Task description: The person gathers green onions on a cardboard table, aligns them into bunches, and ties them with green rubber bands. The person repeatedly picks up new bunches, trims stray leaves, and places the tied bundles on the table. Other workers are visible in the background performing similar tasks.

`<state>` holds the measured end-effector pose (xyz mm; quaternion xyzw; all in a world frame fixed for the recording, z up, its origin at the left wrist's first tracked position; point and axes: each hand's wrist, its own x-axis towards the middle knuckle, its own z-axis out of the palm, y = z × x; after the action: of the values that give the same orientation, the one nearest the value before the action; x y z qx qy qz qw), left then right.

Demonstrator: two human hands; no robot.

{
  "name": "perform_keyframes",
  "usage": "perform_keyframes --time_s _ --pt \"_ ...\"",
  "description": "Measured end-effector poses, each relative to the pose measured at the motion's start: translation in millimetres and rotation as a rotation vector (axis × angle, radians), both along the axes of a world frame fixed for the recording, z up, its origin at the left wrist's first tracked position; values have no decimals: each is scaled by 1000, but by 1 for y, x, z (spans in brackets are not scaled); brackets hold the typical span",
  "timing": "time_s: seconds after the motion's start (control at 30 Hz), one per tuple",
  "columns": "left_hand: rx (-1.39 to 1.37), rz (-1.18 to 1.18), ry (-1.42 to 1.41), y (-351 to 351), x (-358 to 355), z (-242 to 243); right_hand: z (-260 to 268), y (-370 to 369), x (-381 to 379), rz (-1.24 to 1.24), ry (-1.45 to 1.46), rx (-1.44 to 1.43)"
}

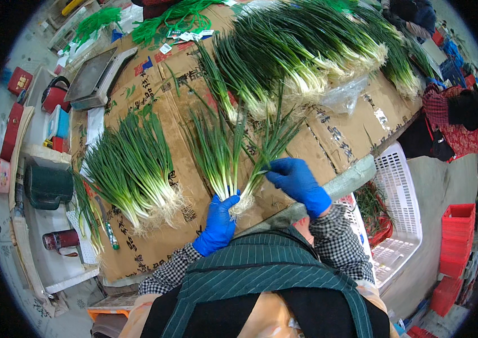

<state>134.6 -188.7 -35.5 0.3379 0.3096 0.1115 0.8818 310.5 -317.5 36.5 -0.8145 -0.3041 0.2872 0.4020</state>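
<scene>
My left hand (218, 219), in a blue glove, is closed around the white root ends of a small bunch of green onions (226, 162), whose leaves point away from me. More green onions (255, 177) lean to the right beside that bunch, their roots by my left fingertips. My right hand (296, 181), also gloved in blue, pinches a pale leaf or strand at their stems. To the left on the cardboard (154, 253) lies a pile of green onions (137, 173), roots towards me. A larger heap of green onions (289, 50) lies at the far side.
A flat scale (93, 78) stands at the far left. Green mesh bags (171, 21) and tags lie at the back. A white plastic basket (403, 211) with trimmings stands right of the table. A person in red plaid (463, 118) is at the far right, near stacked red crates (457, 236).
</scene>
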Motion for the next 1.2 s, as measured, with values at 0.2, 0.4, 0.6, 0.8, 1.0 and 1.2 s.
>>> perform_keyframes --time_s 0.2,0.4,0.6,0.8,1.0,1.2 --pt "-235 -103 -5 4 3 7 48 -143 28 -557 171 537" --pt "-204 -324 21 8 6 22 -21 -337 40 -921 -5 -80" --pt "-46 -316 1 1 8 18 -71 -281 24 -974 -62 176" --pt "360 -452 14 -2 -5 10 -43 -64 -38 -151 851 460" --pt "-47 -406 126 -7 7 23 -55 3 -54 -333 916 461" --pt "21 -434 164 -8 6 15 -55 -6 -47 -248 788 316"
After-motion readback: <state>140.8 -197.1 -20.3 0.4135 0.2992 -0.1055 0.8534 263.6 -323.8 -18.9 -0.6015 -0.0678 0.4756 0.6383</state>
